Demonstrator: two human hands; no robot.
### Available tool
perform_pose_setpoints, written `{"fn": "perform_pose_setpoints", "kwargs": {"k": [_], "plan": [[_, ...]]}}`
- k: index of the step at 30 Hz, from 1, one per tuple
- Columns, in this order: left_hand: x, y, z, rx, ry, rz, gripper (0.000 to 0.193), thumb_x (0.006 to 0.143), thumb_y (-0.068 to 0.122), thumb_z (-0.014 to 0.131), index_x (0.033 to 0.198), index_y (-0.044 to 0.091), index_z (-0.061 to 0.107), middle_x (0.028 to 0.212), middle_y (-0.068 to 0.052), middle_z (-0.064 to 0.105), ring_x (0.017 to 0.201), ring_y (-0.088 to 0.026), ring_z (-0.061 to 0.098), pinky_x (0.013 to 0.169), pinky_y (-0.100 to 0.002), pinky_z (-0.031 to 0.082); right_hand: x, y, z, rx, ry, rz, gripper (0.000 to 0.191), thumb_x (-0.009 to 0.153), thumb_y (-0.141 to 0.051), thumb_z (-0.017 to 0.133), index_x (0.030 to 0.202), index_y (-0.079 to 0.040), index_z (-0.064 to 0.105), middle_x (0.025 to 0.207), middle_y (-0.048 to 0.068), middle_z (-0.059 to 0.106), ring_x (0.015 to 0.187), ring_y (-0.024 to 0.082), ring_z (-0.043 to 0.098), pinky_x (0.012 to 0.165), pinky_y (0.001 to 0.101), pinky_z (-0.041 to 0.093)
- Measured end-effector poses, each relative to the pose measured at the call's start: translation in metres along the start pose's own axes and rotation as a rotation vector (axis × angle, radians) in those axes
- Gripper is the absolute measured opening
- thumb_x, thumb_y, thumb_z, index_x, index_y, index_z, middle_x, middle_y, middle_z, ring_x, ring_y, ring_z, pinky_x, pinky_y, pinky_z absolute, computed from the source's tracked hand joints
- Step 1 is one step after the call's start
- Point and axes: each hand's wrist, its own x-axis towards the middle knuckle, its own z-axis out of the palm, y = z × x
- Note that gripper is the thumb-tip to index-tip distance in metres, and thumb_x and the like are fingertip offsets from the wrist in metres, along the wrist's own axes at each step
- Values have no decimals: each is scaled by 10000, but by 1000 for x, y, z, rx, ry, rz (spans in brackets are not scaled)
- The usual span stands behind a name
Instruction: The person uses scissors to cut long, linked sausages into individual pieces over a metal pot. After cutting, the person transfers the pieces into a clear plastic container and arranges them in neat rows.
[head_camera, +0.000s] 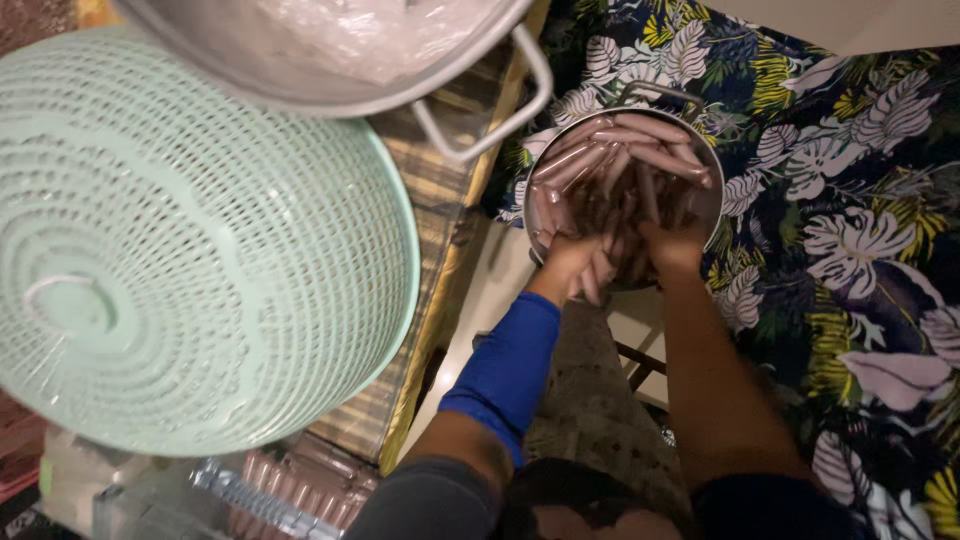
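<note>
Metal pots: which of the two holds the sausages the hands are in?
The smaller metal pot, on the flowered cloth; both hands, left hand and right hand, reach into its sausages. The larger pot holds something pale.

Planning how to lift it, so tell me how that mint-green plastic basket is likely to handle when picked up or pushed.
The mint-green basket looks like thin, perforated plastic, so probably light for its size and slightly flexible rather than rigid. Lying dome-side up on the striped mat, it seems stable and more apt to slide than tip. Its round shape could roll if set on edge.
</note>
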Motion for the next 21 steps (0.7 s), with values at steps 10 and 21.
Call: {"fn": "perform_pose_setpoints", "kwargs": {"k": [10, 21], "plan": [[-108, -21, -34, 67, -311, 88, 536, 1049, 313, 504, 813, -134, 681, 610, -249, 669, 445, -320, 640, 394, -399, 460, -59, 7, -33, 835, -379, -134, 505, 782, -10, 743, 1270, -71, 623, 1022, -18, 709, 868, 126, 678, 741, 289, 569], [-442, -51, -117, 392, -33, 1075, 381, 955, 342, 750, 985, -22, 640, 759, -66, 601, 671, -116, 546, 584, -292, 458, -130, -9, -114, 292, -358, -261, 299, 935, -216, 785, 1177, -90, 660, 896, 3, 627, 651, 143, 552, 536, 317, 425]]}}
